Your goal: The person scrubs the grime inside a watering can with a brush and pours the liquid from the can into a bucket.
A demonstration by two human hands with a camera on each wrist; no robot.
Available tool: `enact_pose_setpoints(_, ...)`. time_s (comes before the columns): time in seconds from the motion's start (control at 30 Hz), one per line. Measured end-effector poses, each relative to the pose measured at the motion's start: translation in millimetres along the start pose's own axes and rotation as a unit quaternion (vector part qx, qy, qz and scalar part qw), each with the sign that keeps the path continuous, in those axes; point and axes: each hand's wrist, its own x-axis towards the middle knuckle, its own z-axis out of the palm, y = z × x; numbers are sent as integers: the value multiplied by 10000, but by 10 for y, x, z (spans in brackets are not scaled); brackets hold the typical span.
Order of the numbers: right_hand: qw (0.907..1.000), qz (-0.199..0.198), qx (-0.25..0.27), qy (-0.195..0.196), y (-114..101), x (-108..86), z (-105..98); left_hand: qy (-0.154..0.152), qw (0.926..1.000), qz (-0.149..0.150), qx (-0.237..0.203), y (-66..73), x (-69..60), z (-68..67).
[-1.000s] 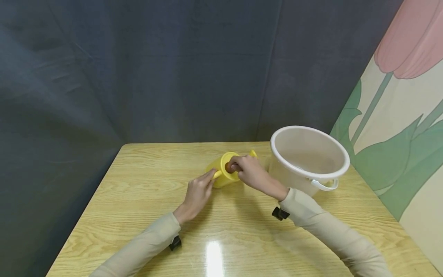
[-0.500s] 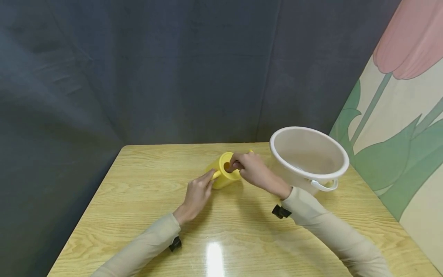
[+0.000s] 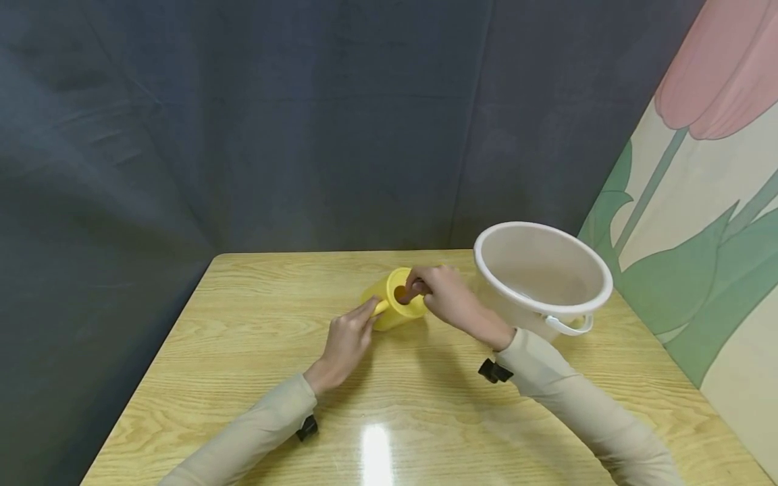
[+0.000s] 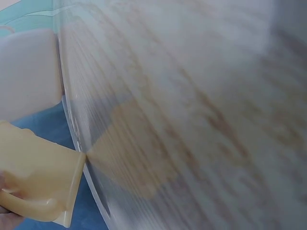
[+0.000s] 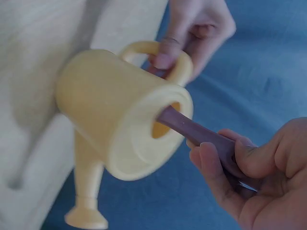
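A yellow watering can (image 3: 392,320) stands on the table, its round top opening facing up toward the head camera. My left hand (image 3: 348,341) grips the can's handle (image 5: 183,67), with the thumb over the loop in the right wrist view. Above the opening is my right hand (image 3: 448,298), which pinches a smooth brown, stick-like handle (image 5: 201,132) between thumb and fingers. The far end of this handle goes into the opening, so what it ends in is hidden. The can's spout (image 5: 87,191) points away from the left hand. Only fingertips (image 4: 8,219) of that hand show in the left wrist view.
To the right of the can stands a large white bucket (image 3: 510,314) with a white bail handle (image 3: 570,328). The wood-grain table (image 3: 267,297) ends at a dark curtain (image 3: 340,135) behind. A wall with a painted tulip (image 3: 717,74) borders the right side.
My right hand has shifted slightly right and up over the opening, and less of the brown thing shows from the head camera. The left hand and the watering can have hardly moved.
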Motion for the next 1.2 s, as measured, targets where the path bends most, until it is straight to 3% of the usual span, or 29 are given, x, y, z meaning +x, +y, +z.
enact_pose_setpoints(0.17,9996,-63,-163,204,-14,6,-83,-19,10000,-39,-24,0,1,-4)
enact_pose_setpoints(0.43,9997,-117,-199,-97,4,-12,87,39,10000,48,47,8,4,-10)
enact_pose_setpoints(0.6,9995,-112,79,-271,36,-29,161,43,9999,87,66,14,1,3)
enact_pose_setpoints(0.97,9994,-93,-150,305,40,-31,-73,-50,10000,65,-53,31,14,12)
enact_pose_setpoints(1.2,9995,-132,-286,66,54,-71,14,-13,9999,108,-21,36,10,25)
